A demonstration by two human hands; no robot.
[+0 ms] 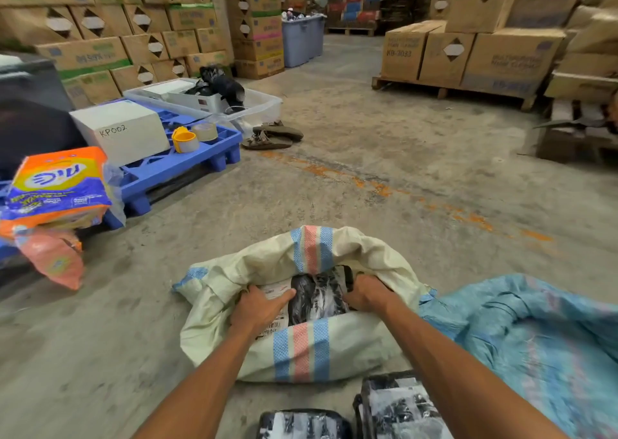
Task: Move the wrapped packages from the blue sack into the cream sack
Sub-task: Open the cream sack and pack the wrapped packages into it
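The cream sack (267, 264) with blue and red stripes lies open on the concrete floor in front of me. Inside its mouth sits a black wrapped package (319, 296) with a white shipping label. My left hand (259, 308) grips its left, labelled end and my right hand (368, 293) grips its right end, both inside the sack's opening. The blue sack (535, 341) lies crumpled to the right, touching the cream one. Two more wrapped packages rest on the floor near me, one at the bottom centre (302, 425) and one under my right forearm (398, 405).
A blue plastic pallet (187, 164) at the left carries a white box, tape rolls and a clear bin. Detergent bags (60, 187) lie at the far left. Sandals (272, 134) sit on the floor ahead. Stacked cardboard boxes on pallets line the left and right.
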